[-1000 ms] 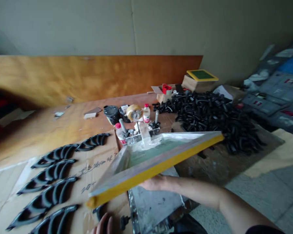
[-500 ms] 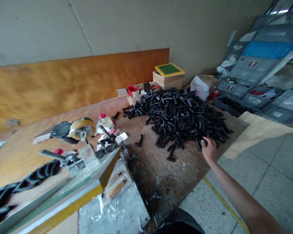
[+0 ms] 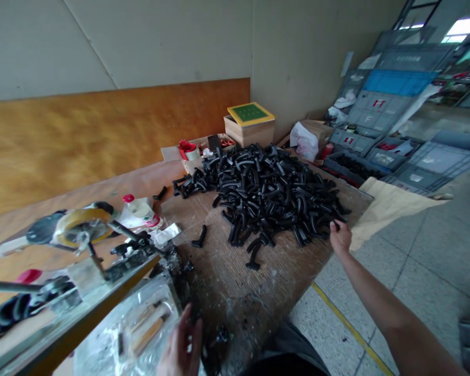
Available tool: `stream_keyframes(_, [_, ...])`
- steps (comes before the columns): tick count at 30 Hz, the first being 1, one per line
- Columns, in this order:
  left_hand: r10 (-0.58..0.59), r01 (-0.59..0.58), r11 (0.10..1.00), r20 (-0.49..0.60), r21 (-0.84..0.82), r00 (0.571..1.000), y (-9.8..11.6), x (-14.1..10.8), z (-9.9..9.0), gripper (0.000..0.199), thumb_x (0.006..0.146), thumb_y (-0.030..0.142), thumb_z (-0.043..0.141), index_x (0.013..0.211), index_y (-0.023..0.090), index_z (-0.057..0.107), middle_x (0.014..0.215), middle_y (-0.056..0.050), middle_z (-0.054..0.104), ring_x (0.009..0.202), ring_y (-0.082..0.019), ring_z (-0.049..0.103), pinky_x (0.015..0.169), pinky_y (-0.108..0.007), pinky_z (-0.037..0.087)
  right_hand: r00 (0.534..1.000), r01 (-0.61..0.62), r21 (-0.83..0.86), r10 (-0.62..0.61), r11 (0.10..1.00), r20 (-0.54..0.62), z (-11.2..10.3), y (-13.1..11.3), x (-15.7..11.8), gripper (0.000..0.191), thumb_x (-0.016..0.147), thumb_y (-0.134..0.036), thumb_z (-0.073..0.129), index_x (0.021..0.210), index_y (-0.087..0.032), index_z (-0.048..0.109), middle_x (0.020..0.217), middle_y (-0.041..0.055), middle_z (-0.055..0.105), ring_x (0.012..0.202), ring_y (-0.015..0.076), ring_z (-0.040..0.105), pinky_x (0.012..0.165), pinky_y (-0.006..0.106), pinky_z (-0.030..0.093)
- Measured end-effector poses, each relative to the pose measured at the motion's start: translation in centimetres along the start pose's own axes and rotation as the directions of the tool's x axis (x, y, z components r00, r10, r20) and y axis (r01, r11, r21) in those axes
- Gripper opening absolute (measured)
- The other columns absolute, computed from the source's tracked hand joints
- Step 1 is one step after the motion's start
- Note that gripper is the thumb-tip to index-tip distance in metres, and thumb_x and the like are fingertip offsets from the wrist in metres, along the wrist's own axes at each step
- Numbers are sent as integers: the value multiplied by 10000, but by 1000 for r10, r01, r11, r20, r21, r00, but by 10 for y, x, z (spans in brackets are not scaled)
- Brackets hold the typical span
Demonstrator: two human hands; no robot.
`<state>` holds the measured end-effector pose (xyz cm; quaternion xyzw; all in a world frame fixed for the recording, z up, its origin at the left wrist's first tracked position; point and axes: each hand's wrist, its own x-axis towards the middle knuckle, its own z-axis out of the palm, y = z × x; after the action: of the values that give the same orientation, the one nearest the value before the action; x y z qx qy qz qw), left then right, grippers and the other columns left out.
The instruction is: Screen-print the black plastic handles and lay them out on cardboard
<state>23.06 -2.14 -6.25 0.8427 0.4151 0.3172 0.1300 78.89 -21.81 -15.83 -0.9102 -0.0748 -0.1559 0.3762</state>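
Where the black pile (image 3: 268, 196) ends, the right hand (image 3: 340, 239) pinches a part (image 3: 336, 225)—the left hand (image 3: 180, 344) (blurred) is spread.

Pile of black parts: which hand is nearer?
Right. The right hand is at the near right edge of the pile; the left hand is apart from it, lower left.

Red letters on the grey crates to your right.
On the upper grey crate (image 3: 389, 114) you can see two red letters, which look like "FT", but the first one is blurred. The lower grey crate (image 3: 359, 144) bears a similar red pair. Pale characters on the top crate (image 3: 423, 58), the white label (image 3: 416, 178) and the print on the bottle (image 3: 141, 209) are too unclear for reading.
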Motion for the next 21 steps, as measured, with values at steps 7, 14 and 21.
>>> stream_keyframes(7, [489, -415, 868, 328, -272, 808, 180, 32, 171, 408, 885, 290, 548, 1290, 248, 569, 1153, -76, 674, 1042, -203, 630, 899, -336, 530, 995, -90, -28, 91, 996, 29, 14, 47, 116, 595, 830, -487, 453, 1202, -53, 617, 1192, 222, 634, 1124, 328, 557, 996, 457, 398])
stream_keyframes(14, [746, -721, 615, 530, -319, 402, 353, 77, 343, 487, 923, 405, 453, 1375, 234, 517, 1501, -80, 429, 1408, -277, 288, 1161, -519, 185, 923, -194, -88, 212, 977, 321, 45, 77, 191, 753, 855, -609, 404, 1351, -46, 472, 1205, 222, 635, 1152, 341, 578, 978, 441, 423])
stream_keyframes(21, [680, -770, 625, 574, -129, 457, 394, 108, 411, 463, 963, 290, 379, 1417, 281, 470, 1542, -39, 377, 1453, -273, 174, 1137, -601, 125, 883, -151, -115, 186, 982, 430, 60, 87, 216, 770, 754, -765, 430, 1062, -95, 651, 1075, 236, 672, 1031, 352, 629, 899, 442, 464])
